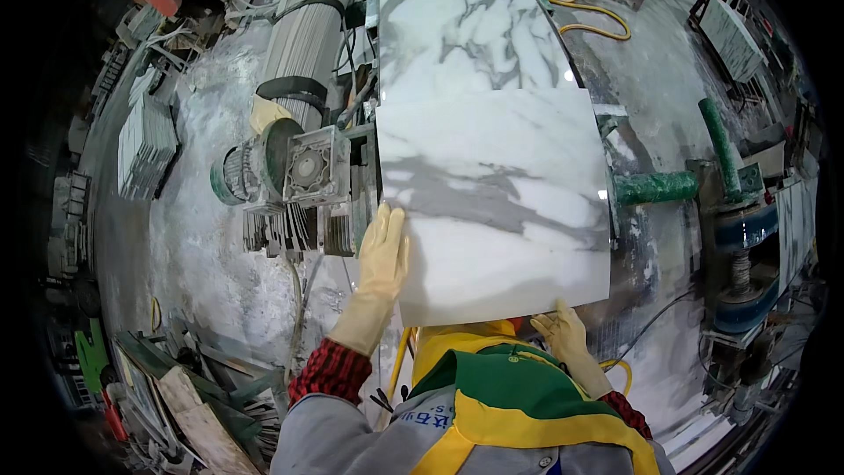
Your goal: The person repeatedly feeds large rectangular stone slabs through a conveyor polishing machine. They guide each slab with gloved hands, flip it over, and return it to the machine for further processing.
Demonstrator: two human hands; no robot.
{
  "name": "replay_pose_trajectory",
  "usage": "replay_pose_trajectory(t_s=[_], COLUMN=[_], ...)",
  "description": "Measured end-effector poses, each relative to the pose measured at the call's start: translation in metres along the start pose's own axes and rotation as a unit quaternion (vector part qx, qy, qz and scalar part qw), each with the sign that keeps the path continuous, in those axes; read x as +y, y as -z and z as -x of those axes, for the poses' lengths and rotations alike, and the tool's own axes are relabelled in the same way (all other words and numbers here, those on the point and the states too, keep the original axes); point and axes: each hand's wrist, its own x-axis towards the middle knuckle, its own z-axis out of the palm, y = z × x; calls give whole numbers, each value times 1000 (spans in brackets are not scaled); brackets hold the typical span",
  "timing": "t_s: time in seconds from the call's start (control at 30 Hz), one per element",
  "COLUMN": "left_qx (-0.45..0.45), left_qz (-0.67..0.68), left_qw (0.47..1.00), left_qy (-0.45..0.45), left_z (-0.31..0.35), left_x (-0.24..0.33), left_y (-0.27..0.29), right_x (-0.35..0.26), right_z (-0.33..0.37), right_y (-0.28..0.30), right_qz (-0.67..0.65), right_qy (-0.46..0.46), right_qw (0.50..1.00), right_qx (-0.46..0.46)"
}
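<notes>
From far off, I look down at a shiny white stone slab with wavy grey bands (497, 251). It lies flat right in front of the person's belly, with its near edge close to the body. Its far edge meets another white stone slab with lots of grey squiggles (475, 40); I can't see if one lies a bit over the other.

The left hand (381, 255), in a pale yellow rubber glove, is at the near slab's left edge. Its fingers are straight and point away from the body. The right hand (564, 334), in a matching glove, is at the near edge, close to the right corner. Its fingertips reach the edge, but I can't make out if it grips.

Both arms have red and black checked cuffs (332, 371). The person wears a grey top (338, 435) and a green and yellow apron (510, 387).

Left of the slabs I see a dusty grey motor with a square box (308, 167), and past it a long grey bundle with black bands (308, 31). On the right, a thick green pipe (655, 187) sticks out sideways. Farther up, a yellow hose (602, 26) curls on the dusty grey floor (220, 246).
</notes>
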Motion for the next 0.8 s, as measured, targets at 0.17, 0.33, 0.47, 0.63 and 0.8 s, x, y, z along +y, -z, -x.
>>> replay_pose_trajectory(t_s=[0.17, 0.33, 0.47, 0.63, 0.8], left_qx=[-43, 38, -166, -324, -225], left_qz=[13, -46, 70, -25, -82], left_qw=[996, 980, 974, 945, 965], left_qy=[-76, -190, -140, -22, -105], left_z=[-30, -196, -299, -322, -316], left_x=[4, 28, 6, 22, 19], left_y=[45, 46, 12, -19, 19], right_x=[15, 42, 51, 10, 77], right_z=[-9, -31, -36, 4, -47], right_y=[-3, 29, 38, -51, -9], right_qz=[22, 2, 329, -161, -17], right_qy=[-11, -20, 247, -136, 5], right_qw=[999, 996, 861, 978, 996], right_qx=[29, -84, -301, -7, -91])
